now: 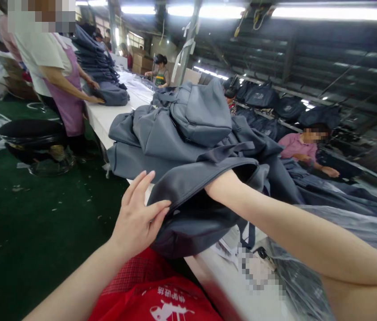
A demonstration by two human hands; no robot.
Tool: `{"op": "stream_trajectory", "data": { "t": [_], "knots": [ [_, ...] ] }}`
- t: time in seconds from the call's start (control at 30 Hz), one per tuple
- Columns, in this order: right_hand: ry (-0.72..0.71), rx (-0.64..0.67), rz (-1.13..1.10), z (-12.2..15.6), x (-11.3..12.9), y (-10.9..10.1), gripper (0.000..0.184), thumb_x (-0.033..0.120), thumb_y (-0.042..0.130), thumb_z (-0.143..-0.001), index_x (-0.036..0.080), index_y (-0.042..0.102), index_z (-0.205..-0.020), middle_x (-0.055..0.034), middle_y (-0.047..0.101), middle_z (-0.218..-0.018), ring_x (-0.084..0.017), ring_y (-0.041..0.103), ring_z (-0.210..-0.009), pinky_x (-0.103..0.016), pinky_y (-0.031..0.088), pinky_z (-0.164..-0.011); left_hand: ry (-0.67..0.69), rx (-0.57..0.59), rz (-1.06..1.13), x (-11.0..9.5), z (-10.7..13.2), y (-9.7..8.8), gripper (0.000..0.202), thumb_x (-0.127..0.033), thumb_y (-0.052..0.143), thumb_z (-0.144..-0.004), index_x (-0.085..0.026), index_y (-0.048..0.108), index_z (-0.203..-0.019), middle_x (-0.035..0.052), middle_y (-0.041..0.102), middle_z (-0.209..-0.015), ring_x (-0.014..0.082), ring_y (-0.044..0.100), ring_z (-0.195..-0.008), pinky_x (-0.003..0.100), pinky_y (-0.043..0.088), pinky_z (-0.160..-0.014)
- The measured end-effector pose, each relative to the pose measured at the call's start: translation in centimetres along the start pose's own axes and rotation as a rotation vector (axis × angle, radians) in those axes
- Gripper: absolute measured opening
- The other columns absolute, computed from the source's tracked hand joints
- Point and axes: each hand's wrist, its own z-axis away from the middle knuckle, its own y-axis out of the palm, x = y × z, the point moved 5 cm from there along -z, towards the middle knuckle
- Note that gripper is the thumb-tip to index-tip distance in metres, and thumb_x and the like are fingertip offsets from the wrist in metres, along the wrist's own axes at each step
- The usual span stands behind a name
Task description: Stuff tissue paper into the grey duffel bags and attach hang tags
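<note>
A dark grey-blue bag [191,178] lies at the near table edge with its zippered mouth gaping toward me. At the left end of that mouth, my left hand [138,214] pinches the rim between thumb and forefinger, its other fingers stretched out. My right hand [220,185] is inside the bag up to about the wrist; its fingers are hidden, so I cannot tell what they touch. A strap [250,234] hangs from the bag's right side. Right behind it, more bags of the same colour [202,109] are heaped up.
A long white table [100,118] runs away from me. Across it, a co-worker in a purple apron [70,84] handles a bag beside a tall stack [95,58]. A black stool [34,133] stands left. Clear plastic sheeting [345,232] lies right. Another person [300,149] sits beyond.
</note>
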Motion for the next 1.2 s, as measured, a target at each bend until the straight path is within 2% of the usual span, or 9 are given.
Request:
{"op": "stream_trajectory", "data": {
  "t": [0.07, 0.2, 0.4, 0.53, 0.67, 0.77, 0.87, 1.03, 1.2],
  "knots": [
    [0.096, 0.128, 0.087, 0.6, -1.4, 1.1, 0.037, 0.024, 0.049, -0.088, 0.009, 0.063, -0.12, -0.0208, 0.06, -0.127, -0.036, 0.052, -0.121, -0.05, 0.036, -0.105, 0.091, 0.127, 0.029, -0.8, -2.8, 1.6, 0.02, -0.021, 0.059, -0.085, -0.028, 0.074, -0.097, 0.0032, 0.017, -0.159, 0.0365, 0.026, -0.141, 0.054, 0.035, -0.11],
    [0.094, 0.662, 0.125, 4.4, -0.8, 3.6, 0.045, 0.04, 0.051, -0.087, 0.014, 0.064, -0.122, -0.0171, 0.065, -0.118, -0.031, 0.063, -0.107, -0.04, 0.049, -0.089, 0.078, 0.196, -0.111, -1.0, -5.6, 4.7, 0.034, -0.015, 0.054, -0.087, -0.027, 0.067, -0.116, 0.0103, 0.015, -0.159, 0.0345, 0.046, -0.126, 0.053, 0.046, -0.099],
    [0.007, 0.704, 0.014, 10.4, 0.9, 2.5, 0.053, 0.041, 0.035, -0.095, 0.009, 0.054, -0.133, -0.0208, 0.062, -0.123, -0.031, 0.061, -0.112, -0.041, 0.047, -0.092, 0.031, 0.143, -0.204, -2.2, -4.8, 4.9, 0.036, -0.014, 0.054, -0.087, -0.027, 0.065, -0.118, 0.0081, 0.006, -0.161, 0.0353, 0.048, -0.124, 0.051, 0.047, -0.097],
    [-0.016, 0.612, -0.011, 12.0, 1.1, 2.4, 0.049, 0.037, 0.037, -0.096, 0.007, 0.057, -0.129, -0.02, 0.064, -0.12, -0.029, 0.061, -0.111, -0.038, 0.047, -0.092, 0.051, 0.142, -0.217, -3.3, -4.7, 4.8, 0.031, -0.015, 0.053, -0.087, -0.024, 0.067, -0.114, 0.0117, 0.017, -0.159, 0.034, 0.051, -0.121, 0.05, 0.046, -0.098],
    [0.013, 0.295, 0.053, 12.1, 0.0, 0.1, 0.041, 0.041, 0.046, -0.093, 0.011, 0.067, -0.109, -0.0154, 0.07, -0.099, -0.026, 0.065, -0.093, -0.036, 0.047, -0.084, 0.071, 0.122, -0.217, -2.5, -5.5, 5.4, 0.027, -0.014, 0.053, -0.085, -0.022, 0.07, -0.105, 0.0131, 0.032, -0.152, 0.0345, 0.051, -0.12, 0.051, 0.046, -0.099],
    [0.06, 0.065, 0.139, 12.7, -1.7, -2.8, 0.04, 0.042, 0.044, -0.095, 0.013, 0.07, -0.086, -0.0128, 0.07, -0.083, -0.023, 0.064, -0.084, -0.037, 0.044, -0.085, 0.141, -0.015, -0.147, -2.9, -6.8, 4.8, 0.019, -0.015, 0.058, -0.082, -0.021, 0.07, -0.096, 0.0125, 0.043, -0.144, 0.0353, 0.047, -0.125, 0.052, 0.043, -0.103],
    [-0.003, -0.092, 0.122, 13.5, -2.9, -4.6, 0.036, 0.036, 0.044, -0.096, 0.014, 0.07, -0.085, -0.0101, 0.07, -0.083, -0.02, 0.063, -0.087, -0.036, 0.041, -0.093, 0.34, -0.156, -0.038, -6.2, -8.5, 3.9, 0.024, -0.015, 0.062, -0.081, -0.021, 0.066, -0.104, 0.0113, 0.055, -0.131, 0.0293, 0.053, -0.12, 0.045, 0.044, -0.105],
    [-0.128, -0.229, 0.068, 14.9, -3.2, -5.0, 0.028, 0.031, 0.047, -0.094, 0.015, 0.07, -0.091, -0.0075, 0.071, -0.089, -0.018, 0.061, -0.095, -0.033, 0.039, -0.098, 0.677, 0.152, -0.005, -14.2, -13.9, 6.8, 0.031, -0.014, 0.046, -0.09, -0.018, 0.059, -0.118, 0.0085, 0.065, -0.111, 0.02, 0.062, -0.101, 0.032, 0.05, -0.092],
    [-0.138, -0.261, 0.097, 16.0, -3.2, -4.1, 0.028, 0.031, 0.046, -0.095, 0.017, 0.07, -0.093, -0.0072, 0.07, -0.087, -0.019, 0.06, -0.096, -0.034, 0.04, -0.097, 0.551, 0.487, -0.172, -18.5, -20.7, 12.7, 0.032, -0.03, 0.039, -0.093, -0.016, 0.066, -0.105, 0.0122, 0.068, -0.099, 0.0248, 0.065, -0.091, 0.035, 0.05, -0.081]
  ]
}}
